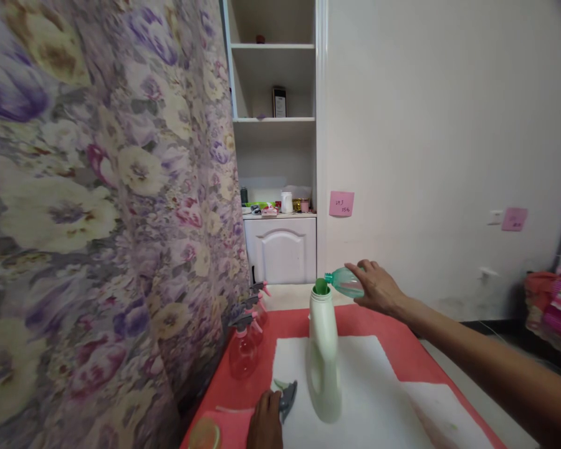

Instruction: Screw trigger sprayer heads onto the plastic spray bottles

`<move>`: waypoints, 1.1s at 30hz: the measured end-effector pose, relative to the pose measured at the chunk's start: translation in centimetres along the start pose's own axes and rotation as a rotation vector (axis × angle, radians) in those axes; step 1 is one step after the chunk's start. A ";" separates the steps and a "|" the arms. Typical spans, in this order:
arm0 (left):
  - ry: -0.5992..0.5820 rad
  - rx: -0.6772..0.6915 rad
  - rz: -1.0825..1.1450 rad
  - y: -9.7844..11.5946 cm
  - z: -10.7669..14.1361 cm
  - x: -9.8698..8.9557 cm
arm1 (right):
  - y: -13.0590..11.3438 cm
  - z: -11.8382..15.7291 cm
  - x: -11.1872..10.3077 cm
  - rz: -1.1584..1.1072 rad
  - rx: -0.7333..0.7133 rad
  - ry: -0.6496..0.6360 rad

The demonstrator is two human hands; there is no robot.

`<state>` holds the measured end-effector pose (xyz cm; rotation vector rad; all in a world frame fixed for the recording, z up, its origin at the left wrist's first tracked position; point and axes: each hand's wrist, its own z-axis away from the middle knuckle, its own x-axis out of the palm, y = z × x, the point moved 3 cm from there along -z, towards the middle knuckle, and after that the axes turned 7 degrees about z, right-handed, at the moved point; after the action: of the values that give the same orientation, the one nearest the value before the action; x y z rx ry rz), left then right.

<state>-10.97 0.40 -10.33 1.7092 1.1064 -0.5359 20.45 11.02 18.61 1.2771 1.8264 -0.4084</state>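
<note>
My right hand (374, 284) is wrapped round a clear green-tinted bottle (347, 283), tipped nearly sideways. The bottle's mouth is at a green funnel (321, 286), which sits in the neck of a pale green jug (325, 355). The jug stands upright on white paper (369, 380). Whether liquid is flowing cannot be made out. Low in the view, my left hand (265, 421) is closed on a grey spray trigger head (287, 399) with a pale green lever. A thin pale tube (234, 410) extends to its left.
Several clear spray bottles (243, 355) with grey and pink heads line the left side of the red-covered table (355, 319). A round yellowish object (204, 433) is at the near left edge. A floral curtain (98, 218) hangs close on the left; white shelves (273, 118) stand behind.
</note>
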 end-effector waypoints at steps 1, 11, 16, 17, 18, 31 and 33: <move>0.000 -0.002 0.000 -0.1 0.0 0.1 | 0.0 -0.1 -0.1 0.014 -0.008 0.001; 0.026 0.030 -0.019 -0.8 0.2 0.8 | 0.3 -0.8 -0.2 0.095 -0.061 -0.002; 0.015 0.011 -0.028 -0.5 0.2 0.7 | 0.2 -1.0 -0.4 0.123 -0.083 0.004; 0.013 0.009 -0.028 -0.4 0.2 0.6 | 0.2 -1.0 -0.5 0.128 -0.086 0.004; 0.013 0.006 -0.028 -0.3 0.2 0.5 | 0.2 -1.0 -0.6 0.133 -0.089 0.004; 0.019 0.015 -0.029 -0.2 0.0 0.3 | -0.1 -1.5 -1.5 0.185 -0.126 -0.003; 0.029 0.023 -0.030 -0.5 0.1 0.5 | -0.1 -1.6 -1.6 0.191 -0.132 -0.003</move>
<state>-11.09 0.58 -11.00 1.7270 1.1525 -0.5458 19.87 11.10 20.74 1.3433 1.6809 -0.1821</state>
